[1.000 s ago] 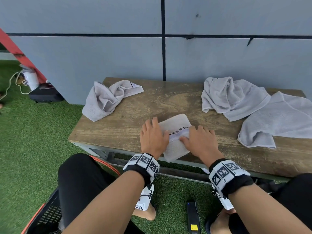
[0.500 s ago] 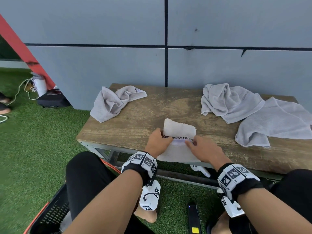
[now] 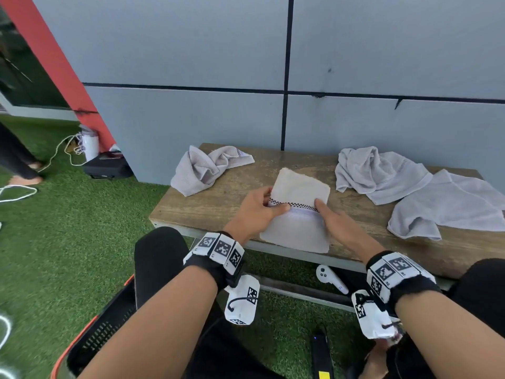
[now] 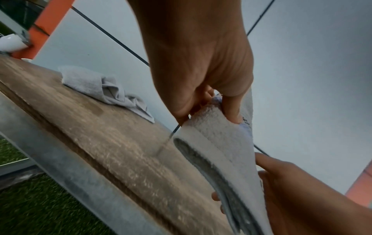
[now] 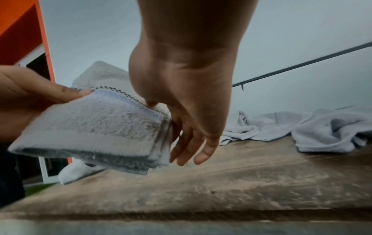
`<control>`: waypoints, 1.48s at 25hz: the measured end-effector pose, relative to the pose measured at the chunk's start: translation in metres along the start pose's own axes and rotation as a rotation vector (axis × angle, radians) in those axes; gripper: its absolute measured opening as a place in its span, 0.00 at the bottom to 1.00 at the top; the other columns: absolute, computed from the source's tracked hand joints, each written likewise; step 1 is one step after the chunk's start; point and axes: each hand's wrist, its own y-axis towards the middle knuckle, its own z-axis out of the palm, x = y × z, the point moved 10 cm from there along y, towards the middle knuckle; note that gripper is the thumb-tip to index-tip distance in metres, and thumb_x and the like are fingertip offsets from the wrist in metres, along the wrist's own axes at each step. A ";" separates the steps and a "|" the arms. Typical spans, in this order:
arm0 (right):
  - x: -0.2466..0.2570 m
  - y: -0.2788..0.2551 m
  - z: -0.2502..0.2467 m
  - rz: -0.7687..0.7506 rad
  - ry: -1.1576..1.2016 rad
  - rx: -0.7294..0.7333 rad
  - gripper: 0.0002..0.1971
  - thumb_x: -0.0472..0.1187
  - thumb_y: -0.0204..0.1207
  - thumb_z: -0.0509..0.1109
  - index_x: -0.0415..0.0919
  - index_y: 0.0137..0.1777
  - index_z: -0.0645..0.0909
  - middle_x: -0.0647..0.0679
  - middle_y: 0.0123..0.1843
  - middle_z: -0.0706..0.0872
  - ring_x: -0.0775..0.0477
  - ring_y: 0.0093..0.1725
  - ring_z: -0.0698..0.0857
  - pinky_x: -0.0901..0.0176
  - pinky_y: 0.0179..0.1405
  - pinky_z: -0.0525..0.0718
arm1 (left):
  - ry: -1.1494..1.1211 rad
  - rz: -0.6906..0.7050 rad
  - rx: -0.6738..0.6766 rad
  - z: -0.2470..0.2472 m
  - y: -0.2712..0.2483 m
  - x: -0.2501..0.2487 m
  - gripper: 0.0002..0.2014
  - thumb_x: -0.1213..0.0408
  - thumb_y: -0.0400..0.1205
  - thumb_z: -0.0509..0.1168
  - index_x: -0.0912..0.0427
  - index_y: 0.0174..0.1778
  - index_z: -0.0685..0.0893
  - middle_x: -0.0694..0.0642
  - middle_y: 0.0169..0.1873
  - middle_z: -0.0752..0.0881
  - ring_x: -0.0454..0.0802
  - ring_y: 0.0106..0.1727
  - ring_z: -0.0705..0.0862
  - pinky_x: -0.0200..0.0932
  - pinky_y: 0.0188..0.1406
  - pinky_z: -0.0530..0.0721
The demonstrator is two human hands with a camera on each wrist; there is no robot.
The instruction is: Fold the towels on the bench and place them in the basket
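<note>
A small folded towel (image 3: 297, 214) with a checkered band hangs tilted just above the front of the wooden bench (image 3: 218, 209). My left hand (image 3: 262, 209) grips its left edge, thumb on top, as the left wrist view (image 4: 201, 63) confirms. My right hand (image 3: 336, 222) holds the right edge, thumb on the band and fingers reaching underneath (image 5: 181, 95). Three unfolded grey towels lie on the bench: one crumpled at the back left (image 3: 202, 170), one at the back right (image 3: 377, 173), one spread at the far right (image 3: 451, 206). The black basket (image 3: 101, 332) with an orange rim sits on the grass by my left knee.
A grey panelled wall stands right behind the bench. Under the bench lie a white controller (image 3: 330, 277) and a dark device (image 3: 322, 351) on the grass. At the far left are a black box (image 3: 106, 165), a white cable and another person's foot (image 3: 24, 179).
The folded towel lay flat under both pressing hands; now both hands hold its side edges and have raised it off the bench. My head has tilted up.
</note>
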 end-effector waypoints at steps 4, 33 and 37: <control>0.029 0.001 0.017 -0.063 0.152 -0.008 0.25 0.63 0.84 0.59 0.48 0.70 0.80 0.52 0.65 0.86 0.51 0.60 0.86 0.52 0.59 0.81 | -0.107 0.003 -0.058 -0.033 -0.006 0.004 0.18 0.66 0.78 0.76 0.57 0.64 0.85 0.53 0.54 0.92 0.54 0.56 0.91 0.53 0.56 0.90; 0.120 0.072 0.505 -0.553 -0.527 0.894 0.02 0.41 0.86 0.64 0.47 0.52 0.74 0.49 0.31 0.70 0.54 0.24 0.68 0.60 0.22 0.66 | -0.332 -0.661 -0.868 -0.355 -0.232 0.334 0.26 0.66 0.78 0.77 0.52 0.62 0.66 0.64 0.58 0.84 0.59 0.52 0.89 0.55 0.40 0.91; 0.030 0.094 0.554 -0.454 -0.701 0.990 0.04 0.41 0.87 0.63 0.51 0.56 0.77 0.53 0.39 0.75 0.57 0.27 0.72 0.62 0.25 0.69 | -0.196 -0.813 -0.671 -0.317 -0.231 0.428 0.16 0.63 0.79 0.76 0.53 0.49 0.73 0.58 0.42 0.81 0.51 0.39 0.82 0.41 0.32 0.86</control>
